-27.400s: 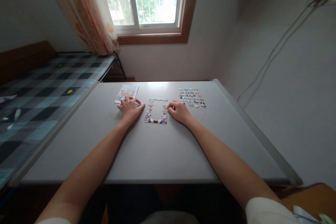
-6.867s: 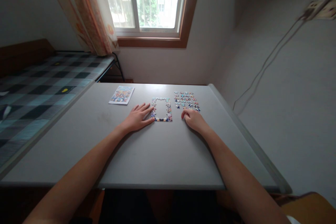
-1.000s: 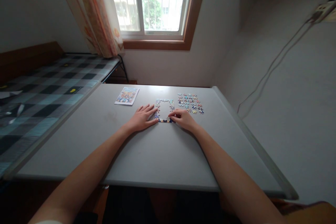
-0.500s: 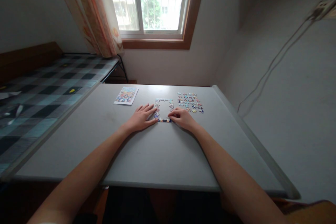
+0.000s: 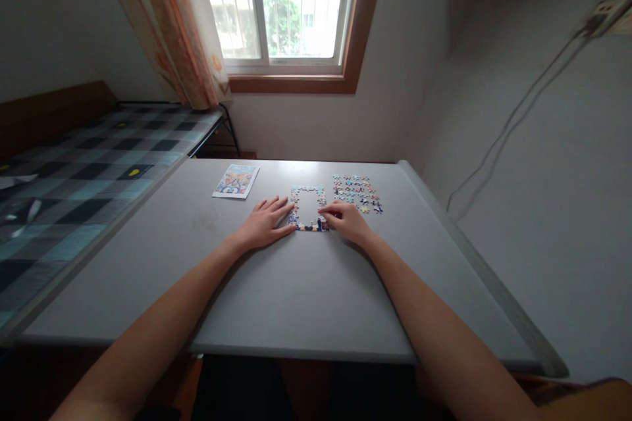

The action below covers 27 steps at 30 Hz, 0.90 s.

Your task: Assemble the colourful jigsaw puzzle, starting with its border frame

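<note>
A broad, pale grey table with a smooth top (image 5: 296, 296) fills most of the view, bearing all the puzzle things. To its left stands a bed covered in grey, black and pale-blue checked cloth (image 5: 99, 158), and beyond the far edge is a sliding glass window in a brown wooden frame (image 5: 296, 6), with an orange-and-cream flowered curtain (image 5: 172, 26) drawn to its left side.

The left hand (image 5: 269, 220) lies palm down on the table, its fingers spread wide, the tips at the left edge of the puzzle. The right hand (image 5: 348, 220) is at the puzzle's right edge, thumb and forefinger brought together in a narrow pinch (whether a piece sits between them, I cannot tell).

Beyond the left hand, well apart from the puzzle, a white-bordered paper sheet with a colourful printed picture (image 5: 236, 181) lies flat. Loose multicoloured jigsaw pieces (image 5: 351, 191) are laid out in rough rows just beyond the right hand. Between the two hands is the partly assembled jigsaw puzzle, an upright rectangular ring of multicoloured pieces (image 5: 309, 228), flat on the table, with bare grey tabletop showing through its middle.
</note>
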{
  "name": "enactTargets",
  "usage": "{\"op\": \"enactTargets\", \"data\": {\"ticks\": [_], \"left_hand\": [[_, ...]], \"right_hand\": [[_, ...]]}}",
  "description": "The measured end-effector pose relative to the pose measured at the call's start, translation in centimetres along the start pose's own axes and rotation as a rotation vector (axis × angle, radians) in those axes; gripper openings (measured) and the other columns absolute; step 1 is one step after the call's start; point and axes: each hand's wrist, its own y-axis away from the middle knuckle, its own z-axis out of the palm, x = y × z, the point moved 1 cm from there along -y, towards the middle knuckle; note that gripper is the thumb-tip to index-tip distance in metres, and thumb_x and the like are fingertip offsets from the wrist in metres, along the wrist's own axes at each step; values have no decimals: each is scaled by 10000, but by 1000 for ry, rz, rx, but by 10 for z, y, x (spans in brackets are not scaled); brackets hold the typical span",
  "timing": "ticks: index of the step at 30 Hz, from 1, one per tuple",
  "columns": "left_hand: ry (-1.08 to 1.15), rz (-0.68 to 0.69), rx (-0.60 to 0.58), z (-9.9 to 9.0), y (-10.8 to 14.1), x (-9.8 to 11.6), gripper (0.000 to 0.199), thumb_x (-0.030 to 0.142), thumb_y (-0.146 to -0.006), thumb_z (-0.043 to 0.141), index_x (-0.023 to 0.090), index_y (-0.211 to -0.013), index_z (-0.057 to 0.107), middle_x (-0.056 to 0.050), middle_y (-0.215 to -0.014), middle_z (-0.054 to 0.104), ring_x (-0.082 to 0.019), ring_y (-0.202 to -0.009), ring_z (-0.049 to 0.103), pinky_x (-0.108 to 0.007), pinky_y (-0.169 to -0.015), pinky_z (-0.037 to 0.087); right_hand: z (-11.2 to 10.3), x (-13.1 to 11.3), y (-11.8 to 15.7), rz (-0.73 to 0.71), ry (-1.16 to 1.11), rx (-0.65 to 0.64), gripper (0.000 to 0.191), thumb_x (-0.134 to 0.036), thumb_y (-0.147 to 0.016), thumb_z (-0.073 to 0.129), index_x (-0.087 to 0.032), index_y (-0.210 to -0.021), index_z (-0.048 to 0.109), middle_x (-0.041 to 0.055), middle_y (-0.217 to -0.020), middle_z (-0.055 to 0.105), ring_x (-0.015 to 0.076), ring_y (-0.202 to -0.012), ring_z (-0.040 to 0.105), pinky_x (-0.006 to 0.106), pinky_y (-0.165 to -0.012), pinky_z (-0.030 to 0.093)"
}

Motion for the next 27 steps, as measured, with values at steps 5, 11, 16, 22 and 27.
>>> {"op": "enactTargets", "data": {"ticks": [5, 11, 16, 22, 27], "left_hand": [[4, -1, -5, -1, 0, 1, 675, 665, -902, 328, 275, -1451, 386, -26, -1554, 275, -260, -1436, 213, -441, -1167, 162], [0, -5, -11, -2, 0, 2, 678, 666, -903, 326, 276, -1455, 377, -28, -1555, 271, -254, -1436, 216, -439, -1167, 161], [0, -3, -6, -1, 0, 2, 674, 663, -905, 328, 272, -1451, 387, -31, -1552, 280, -262, -1435, 217, -448, -1168, 156], [4, -5, -7, -1, 0, 1, 682, 674, -900, 326, 278, -1452, 384, -28, -1554, 276, -265, -1434, 220, -449, -1166, 164], [9, -2, -3, 0, 1, 0, 675, 670, -900, 331, 286, -1454, 379, -23, -1553, 278, -264, -1437, 211, -454, -1166, 166]], "right_hand": [[-9, 5, -1, 42, 24, 102, 216, -250, -788, 560, -162, -837, 751, 46, -776, 645, 112, -601, 509, 257, -624, 429], [-7, 0, 1, 30, 32, 61, 167, -242, -773, 594, -161, -825, 731, 42, -763, 661, 121, -626, 525, 256, -628, 424], [2, -5, 3, -6, 66, 19, 100, -229, -756, 642, -167, -800, 708, 15, -726, 622, 110, -619, 498, 247, -635, 414], [4, -3, 3, -9, 91, 18, 61, -216, -753, 648, -178, -769, 693, 2, -706, 603, 111, -626, 488, 242, -638, 405], [4, -1, 3, -30, 91, 12, 73, -220, -763, 637, -187, -769, 702, 1, -709, 597, 111, -627, 488, 240, -633, 401]]}}
